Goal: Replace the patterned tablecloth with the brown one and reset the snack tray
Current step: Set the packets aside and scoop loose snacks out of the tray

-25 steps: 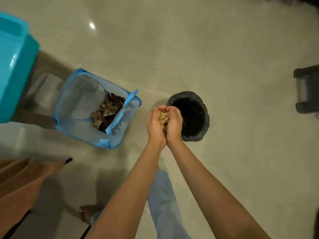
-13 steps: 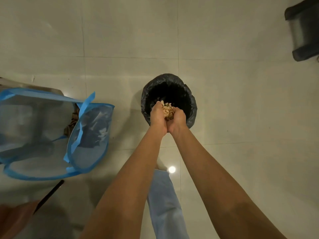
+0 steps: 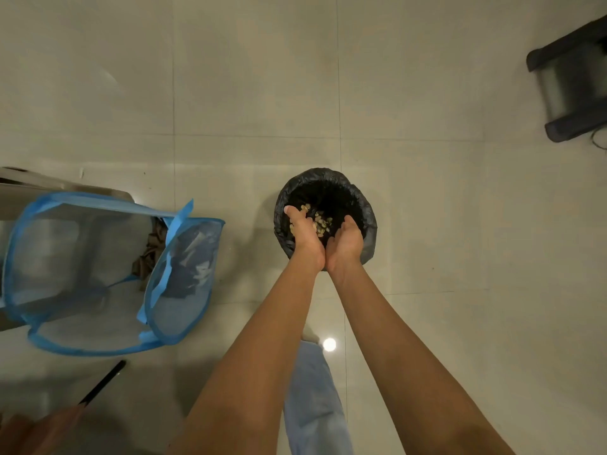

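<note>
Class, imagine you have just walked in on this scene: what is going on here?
A person stands over a small round bin lined with a black plastic bag on the pale tiled floor. The left hand and right hand are parted above its mouth, and pale snack shells are spilling between them into the bin. To the person's left stands a blue mesh laundry hamper with crumpled brown cloth inside.

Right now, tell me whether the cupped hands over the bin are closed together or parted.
Parted. The left hand and right hand touch only at the heels, and pale snack bits are dropping between them into the black-lined bin.
</note>
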`<state>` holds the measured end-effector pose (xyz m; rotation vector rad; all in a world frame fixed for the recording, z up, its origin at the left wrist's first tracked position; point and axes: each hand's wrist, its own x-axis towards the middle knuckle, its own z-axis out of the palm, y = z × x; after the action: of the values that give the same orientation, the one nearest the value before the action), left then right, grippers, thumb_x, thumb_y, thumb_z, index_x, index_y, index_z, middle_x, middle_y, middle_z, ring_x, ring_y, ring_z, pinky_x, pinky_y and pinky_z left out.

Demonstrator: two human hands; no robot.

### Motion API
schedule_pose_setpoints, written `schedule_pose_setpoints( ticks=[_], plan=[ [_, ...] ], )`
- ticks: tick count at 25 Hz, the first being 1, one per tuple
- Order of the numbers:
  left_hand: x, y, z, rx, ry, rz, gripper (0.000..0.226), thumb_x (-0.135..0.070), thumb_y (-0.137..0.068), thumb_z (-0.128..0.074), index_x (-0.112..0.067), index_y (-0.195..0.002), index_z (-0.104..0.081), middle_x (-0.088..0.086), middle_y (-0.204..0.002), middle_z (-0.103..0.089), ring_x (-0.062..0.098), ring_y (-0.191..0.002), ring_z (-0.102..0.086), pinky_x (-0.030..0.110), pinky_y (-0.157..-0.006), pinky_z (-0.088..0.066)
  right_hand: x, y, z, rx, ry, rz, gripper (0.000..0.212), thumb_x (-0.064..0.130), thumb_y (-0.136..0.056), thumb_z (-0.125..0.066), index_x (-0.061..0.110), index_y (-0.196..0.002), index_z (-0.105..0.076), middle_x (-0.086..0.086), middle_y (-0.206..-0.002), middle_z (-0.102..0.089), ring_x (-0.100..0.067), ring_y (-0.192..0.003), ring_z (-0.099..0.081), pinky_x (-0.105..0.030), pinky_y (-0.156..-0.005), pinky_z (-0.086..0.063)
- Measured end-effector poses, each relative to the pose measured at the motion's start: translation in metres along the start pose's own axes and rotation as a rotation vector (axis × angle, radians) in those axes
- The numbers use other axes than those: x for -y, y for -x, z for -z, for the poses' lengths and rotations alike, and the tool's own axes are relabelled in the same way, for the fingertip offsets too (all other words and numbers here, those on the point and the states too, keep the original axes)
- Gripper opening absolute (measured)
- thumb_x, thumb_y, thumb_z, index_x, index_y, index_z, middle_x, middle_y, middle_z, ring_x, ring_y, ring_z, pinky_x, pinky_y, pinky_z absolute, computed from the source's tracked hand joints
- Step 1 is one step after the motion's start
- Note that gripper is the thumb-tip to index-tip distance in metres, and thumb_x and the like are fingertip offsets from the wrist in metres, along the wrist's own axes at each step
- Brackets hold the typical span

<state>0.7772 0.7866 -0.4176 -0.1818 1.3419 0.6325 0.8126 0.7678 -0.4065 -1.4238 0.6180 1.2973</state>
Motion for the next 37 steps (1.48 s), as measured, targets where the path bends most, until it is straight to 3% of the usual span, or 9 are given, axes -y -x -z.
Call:
schedule_pose_setpoints(
  ticks=[8, 11, 18, 21, 23, 30, 32, 34, 37],
  plan=[
    [-0.013, 0.042, 0.000, 0.059, 0.054, -0.012, 0.076, -0.069, -0.091, -0.011, -0.022, -0.151, -0.019, 0.005, -0.157, -0.021, 0.024, -0.144, -0.019, 0.039, -0.115, -0.014, 0.010, 0.050, -0.008, -0.032, 0.208, 0.112, 0.045, 0.025, -0.103, -0.033, 0.005, -0.144, -0.034, -0.011, -0.151, -0.035, -0.024, -0.139, -0.034, -0.030, -0.107, -0.031],
    [-0.018, 0.052, 0.009, 0.146, 0.075, -0.051, 0.079, -0.069, -0.090, -0.007, -0.018, -0.151, -0.014, 0.005, -0.159, -0.014, 0.020, -0.146, -0.011, 0.037, -0.117, -0.007, 0.003, 0.063, -0.010, 0.071, 0.060, 0.087, 0.048, 0.025, -0.103, -0.026, 0.005, -0.146, -0.029, -0.010, -0.153, -0.030, -0.022, -0.142, -0.025, -0.030, -0.112, -0.022],
    [-0.039, 0.106, 0.043, 0.189, 0.051, -0.176, 0.077, -0.065, -0.093, -0.009, -0.014, -0.147, -0.031, 0.009, -0.153, -0.031, 0.021, -0.142, -0.026, 0.036, -0.116, -0.019, -0.022, 0.119, -0.021, 0.213, 0.154, 0.101, 0.053, 0.028, -0.101, -0.035, 0.009, -0.149, -0.022, -0.006, -0.157, -0.020, -0.020, -0.145, -0.018, -0.033, -0.115, -0.019],
    [-0.060, 0.152, 0.069, 0.189, 0.097, -0.272, 0.077, -0.064, -0.094, -0.010, -0.012, -0.145, -0.034, 0.008, -0.151, -0.035, 0.021, -0.140, -0.031, 0.034, -0.114, -0.023, -0.045, 0.170, -0.039, 0.324, 0.241, 0.097, 0.050, 0.029, -0.100, -0.038, 0.007, -0.144, -0.034, -0.002, -0.145, -0.041, -0.018, -0.137, -0.035, -0.030, -0.108, -0.029],
    [-0.080, 0.186, 0.092, 0.175, 0.138, -0.344, 0.074, -0.062, -0.095, -0.012, -0.012, -0.145, -0.036, 0.006, -0.150, -0.037, 0.019, -0.139, -0.034, 0.031, -0.109, -0.027, -0.068, 0.204, -0.054, 0.420, 0.292, 0.086, 0.037, 0.029, -0.100, -0.041, 0.009, -0.128, -0.052, -0.001, -0.124, -0.057, -0.016, -0.115, -0.053, -0.031, -0.106, -0.034],
    [-0.161, 0.329, 0.247, 0.155, 0.458, -0.655, 0.070, -0.057, -0.097, -0.018, -0.006, -0.139, -0.040, 0.012, -0.145, -0.043, 0.022, -0.132, -0.043, 0.028, -0.107, -0.034, -0.214, 0.352, -0.106, 0.772, 0.578, 0.271, 0.022, 0.013, -0.101, -0.037, 0.012, -0.116, -0.054, -0.014, -0.129, -0.054, -0.017, -0.105, -0.058, -0.029, -0.097, -0.045],
    [-0.177, 0.380, 0.305, 0.125, 0.587, -0.820, 0.092, -0.076, -0.080, -0.038, -0.004, -0.136, -0.044, 0.011, -0.139, -0.049, 0.022, -0.128, -0.046, 0.030, -0.109, -0.034, -0.270, 0.396, -0.110, 0.906, 0.751, 0.331, 0.023, 0.013, -0.102, -0.036, 0.012, -0.112, -0.056, -0.013, -0.127, -0.053, -0.006, -0.102, -0.057, -0.021, -0.092, -0.044],
    [-0.185, 0.421, 0.379, 0.053, 0.706, -0.928, 0.117, -0.086, -0.051, -0.058, -0.002, -0.132, -0.048, 0.010, -0.130, -0.054, 0.023, -0.125, -0.048, 0.034, -0.111, -0.033, -0.335, 0.453, -0.101, 1.078, 1.084, 0.483, 0.036, 0.033, -0.101, -0.039, 0.012, -0.127, -0.052, 0.000, -0.132, -0.049, 0.014, -0.110, -0.046, -0.009, -0.099, -0.033],
    [-0.183, 0.484, 0.495, -0.069, 0.851, -1.034, 0.067, -0.054, -0.096, -0.032, 0.001, -0.131, -0.047, 0.016, -0.132, -0.054, 0.027, -0.128, -0.046, 0.033, -0.110, -0.034, -0.437, 0.526, -0.076, 1.383, 1.382, 0.717, 0.057, 0.054, -0.094, -0.042, 0.017, -0.138, -0.045, 0.014, -0.135, -0.045, 0.018, -0.115, -0.036, 0.002, -0.098, -0.023]
  ],
)
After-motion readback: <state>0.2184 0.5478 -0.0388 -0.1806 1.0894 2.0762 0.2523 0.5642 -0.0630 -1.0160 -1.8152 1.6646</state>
